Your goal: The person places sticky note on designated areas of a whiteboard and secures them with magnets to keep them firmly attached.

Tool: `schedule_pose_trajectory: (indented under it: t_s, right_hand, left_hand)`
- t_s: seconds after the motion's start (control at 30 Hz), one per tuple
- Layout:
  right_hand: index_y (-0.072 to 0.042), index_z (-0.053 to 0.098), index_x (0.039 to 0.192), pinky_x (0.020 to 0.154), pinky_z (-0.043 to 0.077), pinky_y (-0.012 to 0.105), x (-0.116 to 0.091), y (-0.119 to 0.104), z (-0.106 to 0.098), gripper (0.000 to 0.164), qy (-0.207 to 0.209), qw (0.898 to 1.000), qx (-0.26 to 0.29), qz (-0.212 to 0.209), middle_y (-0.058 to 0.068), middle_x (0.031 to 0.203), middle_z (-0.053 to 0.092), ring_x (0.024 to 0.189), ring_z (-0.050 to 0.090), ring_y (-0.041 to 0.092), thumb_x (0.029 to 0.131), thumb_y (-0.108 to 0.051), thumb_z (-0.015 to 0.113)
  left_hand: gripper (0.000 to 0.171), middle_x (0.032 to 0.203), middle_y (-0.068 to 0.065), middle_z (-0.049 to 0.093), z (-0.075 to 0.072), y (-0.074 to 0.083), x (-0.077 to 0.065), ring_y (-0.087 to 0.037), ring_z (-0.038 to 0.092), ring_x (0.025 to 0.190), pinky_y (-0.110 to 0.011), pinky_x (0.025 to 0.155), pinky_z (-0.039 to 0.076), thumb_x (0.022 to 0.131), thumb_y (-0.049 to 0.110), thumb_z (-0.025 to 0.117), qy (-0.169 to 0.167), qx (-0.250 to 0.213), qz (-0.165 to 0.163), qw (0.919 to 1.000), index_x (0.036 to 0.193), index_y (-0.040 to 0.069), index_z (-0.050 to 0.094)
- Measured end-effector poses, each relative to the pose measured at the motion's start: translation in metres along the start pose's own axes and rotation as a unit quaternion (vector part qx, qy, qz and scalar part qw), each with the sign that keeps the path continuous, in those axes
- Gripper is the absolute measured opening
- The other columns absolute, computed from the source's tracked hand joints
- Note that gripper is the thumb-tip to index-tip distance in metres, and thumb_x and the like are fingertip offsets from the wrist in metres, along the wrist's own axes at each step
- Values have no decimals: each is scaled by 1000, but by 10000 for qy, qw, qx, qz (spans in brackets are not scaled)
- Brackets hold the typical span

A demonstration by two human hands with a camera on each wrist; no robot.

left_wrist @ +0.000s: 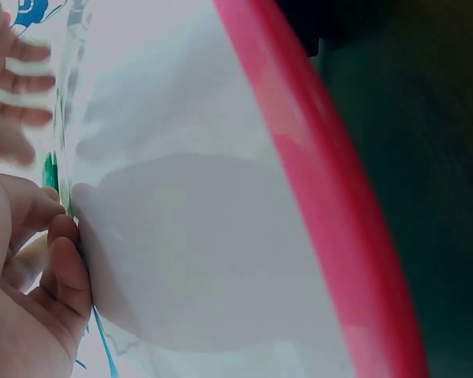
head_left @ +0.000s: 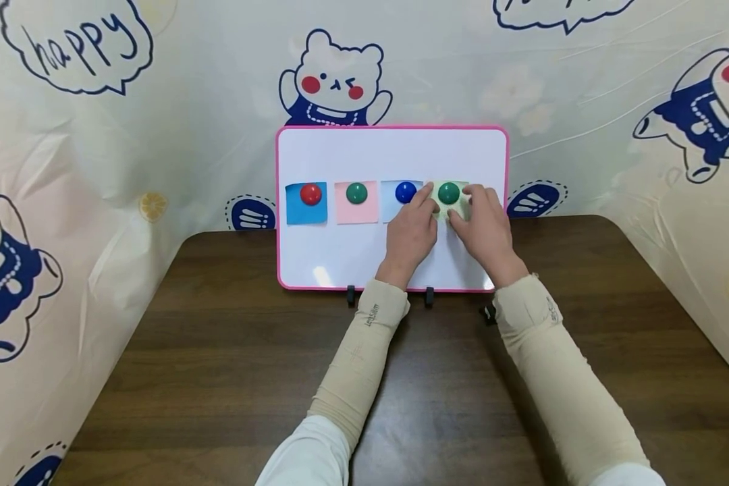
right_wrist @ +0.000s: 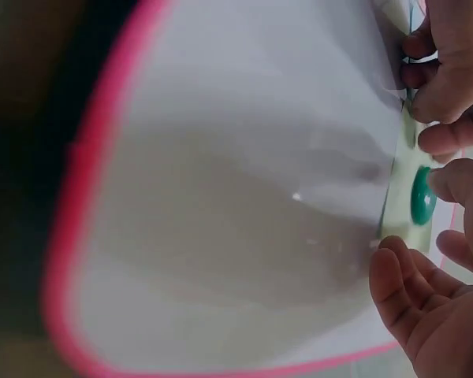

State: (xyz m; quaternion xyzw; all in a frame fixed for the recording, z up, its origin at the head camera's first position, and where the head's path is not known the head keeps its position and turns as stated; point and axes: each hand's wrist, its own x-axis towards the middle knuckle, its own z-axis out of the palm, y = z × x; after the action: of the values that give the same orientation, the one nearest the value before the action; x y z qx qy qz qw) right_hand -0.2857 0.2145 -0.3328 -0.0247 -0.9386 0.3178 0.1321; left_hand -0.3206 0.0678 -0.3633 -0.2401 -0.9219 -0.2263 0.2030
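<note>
A whiteboard (head_left: 328, 260) with a pink frame stands upright on the table, bearing a row of square sticky notes with round magnets on them. At the right end is a light green note (right_wrist: 402, 181) under a green magnet (head_left: 449, 193). My left hand (head_left: 410, 233) touches the board at that note's left edge, index finger extended, the others bent. Around the note's right side, my right hand (head_left: 484, 226) has its fingers spread, with the thumb close to the magnet in the right wrist view. A blue magnet (head_left: 406, 192) holds the pale blue note (head_left: 390, 209) beside my left hand.
Further left, a pink note (head_left: 357, 213) has a green magnet (head_left: 356, 193), and a blue note (head_left: 306, 214) has a red magnet (head_left: 310, 194). Black feet (head_left: 350, 295) support the board on the brown wooden table (head_left: 267, 378). A printed curtain (head_left: 206, 121) hangs behind.
</note>
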Motion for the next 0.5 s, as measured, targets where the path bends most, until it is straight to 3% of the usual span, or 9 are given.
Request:
schedule_pose_trajectory:
  t_s: [0.17,0.27,0.4,0.5]
  right_hand:
    - [-3,50,139,82,53,46,-33,14,5,48,173,9988,461,79,18,125,50,94,54,30,99,-25,65]
    - [-3,51,138,81,54,47,-50,22,7,46,173,9983,540,158,18,125,51,97,55,30,99,-24,64]
    - [-2,50,139,90,53,54,-61,31,7,49,22,9989,428,172,20,131,48,109,54,35,99,-26,64]
    - [-3,48,144,102,42,62,-63,35,5,55,-158,9999,70,-5,23,143,43,125,46,40,98,-30,64]
  left_hand:
    - [20,153,2,47,0,-14,-5,-19,67,105,-24,61,51,101,11,55,192,-181,-89,9996,112,12,71]
    - [23,152,2,49,-2,-19,-9,-18,68,101,-22,56,47,100,10,53,286,-285,-114,9991,113,12,71]
    - [24,151,1,51,-7,-23,-16,-19,68,103,-22,55,45,100,10,52,322,-397,-63,9987,115,12,71]
    - [25,151,0,51,-8,-23,-22,-20,65,109,-23,60,50,101,12,53,357,-387,37,9986,119,12,70]
